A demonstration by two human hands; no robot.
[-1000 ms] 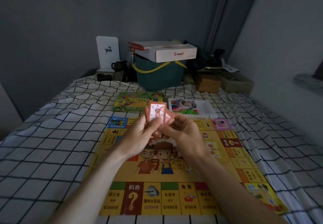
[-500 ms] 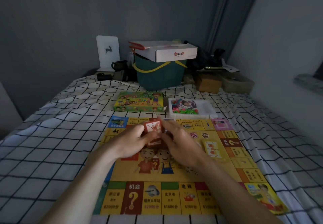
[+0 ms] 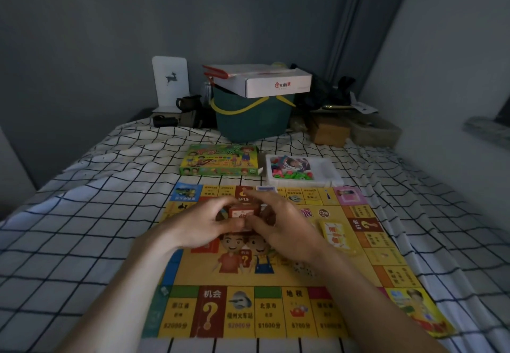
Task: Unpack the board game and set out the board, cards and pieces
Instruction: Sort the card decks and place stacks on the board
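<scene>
Left hand (image 3: 205, 224) and right hand (image 3: 278, 224), fingers curled, pinch red card stack (image 3: 242, 213) over board (image 3: 276, 314).

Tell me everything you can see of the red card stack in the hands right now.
The red card stack is a small deck with red backs and a pale panel bearing a red mark. It looks like thin printed card. The left hand and right hand grip it from either side, low over the middle of the game board. Fingers hide most edges; whether it touches the board is unclear.
</scene>
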